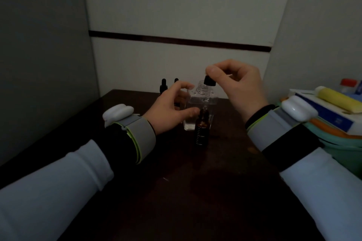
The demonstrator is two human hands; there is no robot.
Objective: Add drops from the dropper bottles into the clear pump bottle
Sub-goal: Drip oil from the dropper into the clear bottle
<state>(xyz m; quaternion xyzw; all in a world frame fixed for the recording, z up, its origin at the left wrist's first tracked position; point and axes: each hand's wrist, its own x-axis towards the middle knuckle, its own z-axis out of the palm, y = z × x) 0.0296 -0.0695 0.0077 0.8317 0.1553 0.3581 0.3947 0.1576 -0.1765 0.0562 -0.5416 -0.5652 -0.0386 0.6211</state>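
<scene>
The clear pump bottle stands open-necked, pump off, mid-table with a little liquid at its base. It looks rigid, slick-walled and light enough to tip, so it is best steadied by its square shoulders. Just in front stands the uncapped amber dropper bottle. Above both, the right hand pinches the dropper by its black cap between thumb and forefinger. Its thin glass stem is probably fragile, so hold the collar, not the stem. The left hand curls beside the two bottles; whether it grips either, I cannot tell. Two spare dropper bottles wait behind on the dark table.
</scene>
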